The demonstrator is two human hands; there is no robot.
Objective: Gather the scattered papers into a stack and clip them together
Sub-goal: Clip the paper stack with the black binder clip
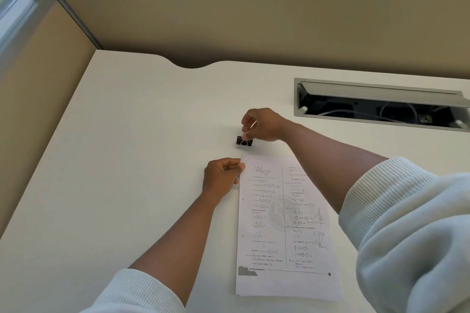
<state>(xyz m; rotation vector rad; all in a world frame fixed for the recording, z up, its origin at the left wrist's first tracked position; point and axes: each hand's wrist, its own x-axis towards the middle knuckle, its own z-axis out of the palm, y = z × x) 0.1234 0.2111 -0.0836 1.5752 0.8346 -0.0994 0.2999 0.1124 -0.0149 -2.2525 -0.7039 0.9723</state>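
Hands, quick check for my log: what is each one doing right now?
Left hand: closed, pinching the paper stack's top-left corner.
Right hand: closed on the binder clip's wire handle.

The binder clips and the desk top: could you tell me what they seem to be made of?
Binder clips: probably black-painted metal, with thin, shiny silver wire handles. Desk top: smooth matte off-white, likely laminate or painted board; no grain or glare shows, so the core is uncertain.
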